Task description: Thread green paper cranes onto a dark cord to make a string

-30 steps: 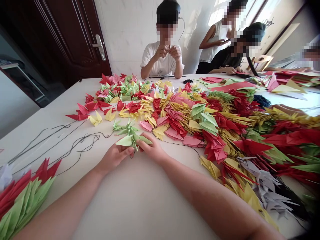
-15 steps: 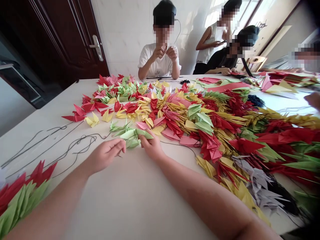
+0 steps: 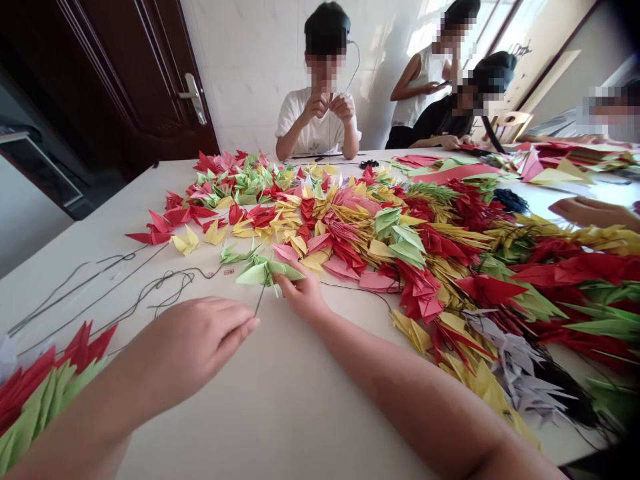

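Note:
A light green folded paper crane sits just above the white table, pinched at one wing by my right hand. From its underside a dark string runs taut down to my left hand, whose fingers are closed on it. Beyond the crane lie a few more green folded cranes, partly behind it. Loose dark string curls over the table to the left.
A large heap of red, yellow, pink and green paper cranes spreads across the table. Red and green cranes lie at the near left. A person sits opposite; others are at the right, one hand reaching in.
My left hand has moved down and towards me, drawing string out below the crane. The crane has tilted slightly in my right hand. A co-worker's hand has come further in from the right.

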Tool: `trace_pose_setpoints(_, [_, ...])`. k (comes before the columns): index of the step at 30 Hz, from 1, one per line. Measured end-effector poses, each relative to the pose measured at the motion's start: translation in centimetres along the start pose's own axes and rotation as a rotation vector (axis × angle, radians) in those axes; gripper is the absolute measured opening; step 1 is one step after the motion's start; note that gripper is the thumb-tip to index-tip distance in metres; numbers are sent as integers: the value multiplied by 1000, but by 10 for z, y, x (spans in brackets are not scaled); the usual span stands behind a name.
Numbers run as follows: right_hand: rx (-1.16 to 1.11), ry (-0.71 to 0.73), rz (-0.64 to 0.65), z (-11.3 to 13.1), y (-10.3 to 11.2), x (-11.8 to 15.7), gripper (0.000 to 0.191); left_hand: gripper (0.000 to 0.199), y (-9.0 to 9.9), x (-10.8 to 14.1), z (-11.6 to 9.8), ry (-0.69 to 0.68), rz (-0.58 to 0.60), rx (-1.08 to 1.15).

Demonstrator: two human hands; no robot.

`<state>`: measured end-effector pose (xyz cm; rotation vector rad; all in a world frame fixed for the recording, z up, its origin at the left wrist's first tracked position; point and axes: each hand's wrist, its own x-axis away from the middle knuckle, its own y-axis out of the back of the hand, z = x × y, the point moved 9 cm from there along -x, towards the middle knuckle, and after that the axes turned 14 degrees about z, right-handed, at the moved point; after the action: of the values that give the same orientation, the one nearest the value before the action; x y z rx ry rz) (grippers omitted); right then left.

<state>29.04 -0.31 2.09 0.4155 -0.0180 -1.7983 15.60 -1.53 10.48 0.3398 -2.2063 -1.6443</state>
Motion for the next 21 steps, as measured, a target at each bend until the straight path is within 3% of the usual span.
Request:
trace_pose_setpoints(2, [-2,4,26,-1,-1,0,20,32,-7,0,-2,14,35,-34])
trace_pose_setpoints(4, [67,61,-61,13,11,4,19,35,-6,0,3,51,10,-57])
trace_pose_setpoints(6, [217,197,-193,46,24,14,24,36,0,2,11,99,-37,-66])
trace_pose_setpoints(7, [311,288,-197,66,23,20,28,35,3,3,14,115,-62,-68])
trace_pose_setpoints(10, [549,432,195,108,-22,26,33,34,11,6,15,107,-108,-59])
trace_pose_setpoints(12, [592,360,385,111,-45,30,15,34,14,8,13,85,-108,-43])
trace_pose_setpoints(15, [481,187,463,101,-52,30,26,34,20,12,12,51,-94,21])
trace_pose_setpoints(18, [217,28,409,93,-34,24,31,32,37,17,23,-4,-161,157])
trace_pose_setpoints(21, [-42,-22,295,104,-5,9,35,36,54,22,52,38,-273,279])
